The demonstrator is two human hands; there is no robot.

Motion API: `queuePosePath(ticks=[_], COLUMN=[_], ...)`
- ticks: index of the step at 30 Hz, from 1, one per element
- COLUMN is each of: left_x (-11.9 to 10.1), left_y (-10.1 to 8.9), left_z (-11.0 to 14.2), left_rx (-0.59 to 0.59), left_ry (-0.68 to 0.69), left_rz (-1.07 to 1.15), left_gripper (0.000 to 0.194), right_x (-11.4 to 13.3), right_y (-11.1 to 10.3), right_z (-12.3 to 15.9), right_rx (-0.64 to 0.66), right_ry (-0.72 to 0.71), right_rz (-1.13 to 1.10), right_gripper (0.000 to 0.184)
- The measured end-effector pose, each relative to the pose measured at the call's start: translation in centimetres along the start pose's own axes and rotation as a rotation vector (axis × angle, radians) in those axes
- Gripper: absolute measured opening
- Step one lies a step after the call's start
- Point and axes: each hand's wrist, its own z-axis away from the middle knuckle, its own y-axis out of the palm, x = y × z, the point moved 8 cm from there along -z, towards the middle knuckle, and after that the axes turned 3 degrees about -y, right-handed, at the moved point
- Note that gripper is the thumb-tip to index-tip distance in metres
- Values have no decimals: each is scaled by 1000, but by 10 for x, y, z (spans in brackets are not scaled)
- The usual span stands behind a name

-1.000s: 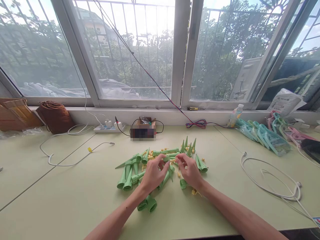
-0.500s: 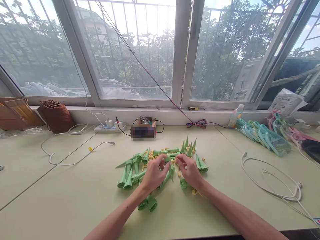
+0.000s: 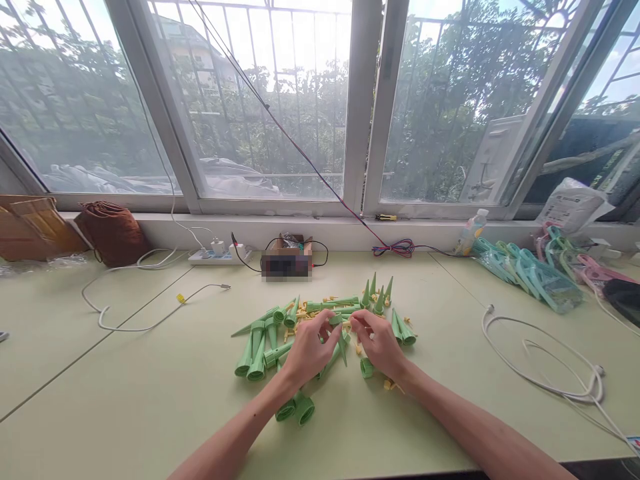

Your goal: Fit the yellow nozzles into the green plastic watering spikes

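Note:
A heap of green cone-shaped plastic spikes (image 3: 260,347) and small yellow parts (image 3: 303,310) lies on the pale green table (image 3: 150,400). My left hand (image 3: 310,347) pinches one green spike (image 3: 340,340), which points down toward me. My right hand (image 3: 380,343) meets it at the spike's wide end, fingers pinched on a small yellow piece (image 3: 347,323). Several spikes stand upright (image 3: 376,293) just behind my right hand. Two more lie under my left wrist (image 3: 296,408).
A power strip (image 3: 220,255) and a small box (image 3: 287,260) sit by the window sill. White cables lie at left (image 3: 130,327) and right (image 3: 540,373). Brown bags (image 3: 107,230) stand far left, teal and pink clips (image 3: 530,273) far right.
Both hands have edged slightly away from me, up the table, with the spike still between them. Nothing else has moved.

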Motion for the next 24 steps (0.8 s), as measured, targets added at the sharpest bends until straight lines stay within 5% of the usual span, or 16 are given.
queuePosePath(ticks=[24], left_x=[-4], left_y=[-5], left_z=[0], left_rx=[-15], left_ry=[23], left_rz=[-7], left_gripper=[13], right_x=[3], right_y=[0], right_z=[-1], right_rx=[7], right_ry=[-27], right_rz=[16], right_gripper=[23])
